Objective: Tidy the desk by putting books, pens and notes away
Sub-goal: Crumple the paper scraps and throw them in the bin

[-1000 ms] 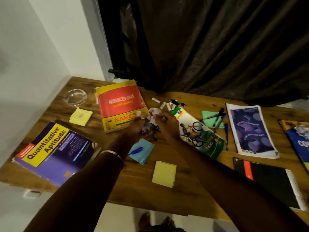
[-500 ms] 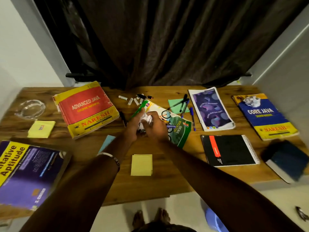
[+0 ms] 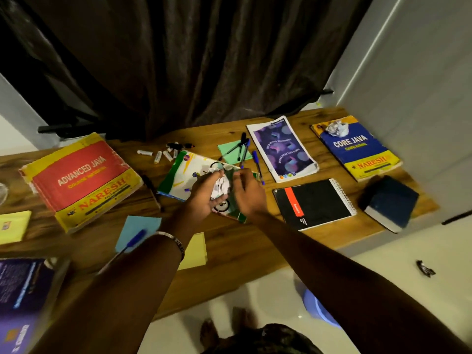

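The fat red-and-yellow Advanced Java book [image 3: 81,180] on the left of the desk [image 3: 229,251] looks like the heavy one here, a thick paperback brick that probably wants a hand under the spine, not a pinch at the cover. Same story for the Core Java book [image 3: 357,149] far right, which has a crumpled paper ball [image 3: 337,128] sitting on its far end that'd roll off if you tilt it. The dark blue book [image 3: 390,203] hangs near the right edge, chunky and stiff.

The black spiral notebook [image 3: 314,203] and the purple-cover booklet [image 3: 283,149] look thin and floppy, so I'd slide them to the edge and lift flat. The green-and-white magazine [image 3: 184,172] in the middle looks glossy, probably slippery.

Right above that magazine, both hands are busy: the left hand [image 3: 201,198] is cupped around a wad of crumpled white paper [image 3: 221,186], and the right hand [image 3: 246,192] has its fingers curled in against the same wad, squeezing it. Super light, soft, no way to hurt it, grab anywhere.

Sticky pads, the blue one [image 3: 139,231] and the yellow one [image 3: 194,251] near the front edge, weigh nothing, but loose sheets could peel.

Smallest: loose pens [image 3: 242,149] on the green note [image 3: 229,152] and the little caps [image 3: 166,152] at the far side. Roll-prone, so gather them in a bunch.
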A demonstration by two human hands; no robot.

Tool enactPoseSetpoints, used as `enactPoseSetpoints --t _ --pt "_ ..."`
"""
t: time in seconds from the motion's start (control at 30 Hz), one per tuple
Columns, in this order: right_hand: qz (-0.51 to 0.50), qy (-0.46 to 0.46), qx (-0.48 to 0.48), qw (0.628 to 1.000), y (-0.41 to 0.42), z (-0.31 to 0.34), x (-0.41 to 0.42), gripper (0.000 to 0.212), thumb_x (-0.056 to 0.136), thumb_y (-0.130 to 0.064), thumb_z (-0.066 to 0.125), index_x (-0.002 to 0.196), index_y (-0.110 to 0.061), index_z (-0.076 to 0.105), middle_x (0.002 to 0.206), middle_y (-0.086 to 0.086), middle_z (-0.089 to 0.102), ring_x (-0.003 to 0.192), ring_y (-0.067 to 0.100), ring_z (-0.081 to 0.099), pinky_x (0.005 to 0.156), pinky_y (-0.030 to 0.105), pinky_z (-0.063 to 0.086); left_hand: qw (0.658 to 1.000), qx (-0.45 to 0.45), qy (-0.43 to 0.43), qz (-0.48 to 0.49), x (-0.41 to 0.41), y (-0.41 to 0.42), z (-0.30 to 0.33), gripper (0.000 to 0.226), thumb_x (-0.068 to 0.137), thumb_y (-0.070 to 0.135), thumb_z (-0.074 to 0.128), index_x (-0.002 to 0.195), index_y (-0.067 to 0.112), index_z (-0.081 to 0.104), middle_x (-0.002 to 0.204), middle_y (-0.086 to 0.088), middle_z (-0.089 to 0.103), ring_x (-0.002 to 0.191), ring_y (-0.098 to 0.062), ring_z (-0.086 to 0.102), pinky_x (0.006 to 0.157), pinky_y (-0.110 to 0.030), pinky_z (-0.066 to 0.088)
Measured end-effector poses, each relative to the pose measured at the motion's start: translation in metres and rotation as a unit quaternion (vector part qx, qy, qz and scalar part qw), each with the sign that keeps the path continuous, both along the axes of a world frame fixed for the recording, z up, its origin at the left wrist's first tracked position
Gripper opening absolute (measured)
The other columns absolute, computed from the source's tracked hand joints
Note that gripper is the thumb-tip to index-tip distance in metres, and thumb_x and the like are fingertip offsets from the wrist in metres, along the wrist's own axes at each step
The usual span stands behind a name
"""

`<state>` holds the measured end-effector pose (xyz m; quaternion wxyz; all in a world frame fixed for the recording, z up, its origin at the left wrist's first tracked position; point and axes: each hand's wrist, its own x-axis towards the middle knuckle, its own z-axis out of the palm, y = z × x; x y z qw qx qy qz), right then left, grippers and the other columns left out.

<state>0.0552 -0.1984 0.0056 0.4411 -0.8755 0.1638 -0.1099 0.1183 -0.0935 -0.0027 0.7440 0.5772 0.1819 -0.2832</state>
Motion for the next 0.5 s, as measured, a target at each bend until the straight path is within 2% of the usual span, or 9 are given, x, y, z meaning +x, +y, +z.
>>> enactPoseSetpoints --t 0.07,0.17,0.23,0.33,0.4,0.5 --pt "-0.022 0.024 -0.02 0.999 -0.024 -0.003 -0.002 0.023 0.099 -0.03 0.046 0.117 -0.017 0.052 0.102 0.002 0.067 0.086 0.016 0.066 0.069 0.03 0.056 1.0 0.011 0.013 -0.01 0.0 -0.017 0.001 0.015 0.085 0.032 0.068 0.097 0.023 0.066 0.105 -0.003 0.066 0.095 -0.019 0.063 0.061 -0.028 0.056" --pt "-0.041 0.05 -0.017 0.998 -0.061 -0.008 -0.003 0.022 0.092 -0.022 0.059 0.114 -0.016 0.057 0.107 0.001 0.067 0.096 0.016 0.065 0.08 0.03 0.054 0.999 0.026 0.022 -0.025 0.003 -0.044 0.001 0.016 0.084 0.034 0.069 0.092 0.021 0.065 0.1 -0.004 0.066 0.091 -0.019 0.064 0.064 -0.03 0.057" --pt "-0.06 0.061 -0.024 0.996 -0.086 -0.008 -0.002 0.022 0.09 -0.025 0.062 0.11 -0.016 0.06 0.105 0.001 0.067 0.096 0.017 0.064 0.081 0.029 0.052 0.999 0.027 0.02 -0.041 0.006 -0.065 0.002 0.018 0.083 0.033 0.069 0.094 0.02 0.065 0.097 -0.004 0.066 0.087 -0.017 0.062 0.062 -0.029 0.055" --pt "-0.086 0.073 -0.045 0.993 -0.126 -0.008 0.001 0.025 0.09 -0.031 0.063 0.109 -0.015 0.062 0.105 0.003 0.067 0.098 0.019 0.064 0.085 0.032 0.053 0.998 0.018 0.019 -0.055 0.014 -0.097 0.005 0.01 0.085 0.032 0.067 0.087 0.022 0.064 0.09 -0.002 0.066 0.08 -0.015 0.062 0.062 -0.028 0.053" --pt "-0.097 0.071 -0.07 0.99 -0.159 -0.009 0.006 0.02 0.087 -0.025 0.065 0.104 -0.014 0.064 0.106 0.006 0.068 0.1 0.023 0.064 0.082 0.028 0.049 0.998 0.015 0.02 -0.063 0.021 -0.123 0.004 0.012 0.083 0.034 0.069 0.087 0.023 0.065 0.094 -0.004 0.068 0.083 -0.016 0.063 0.062 -0.029 0.053" --pt "-0.114 0.082 -0.089 0.986 -0.21 -0.007 0.019 0.023 0.084 -0.029 0.066 0.102 -0.016 0.063 0.106 0.009 0.068 0.1 0.028 0.064 0.079 0.029 0.048 0.997 0.024 0.02 -0.067 0.03 -0.159 0.003 0.018 0.079 0.037 0.073 0.089 0.023 0.066 0.095 -0.002 0.068 0.087 -0.017 0.063 0.061 -0.03 0.055"
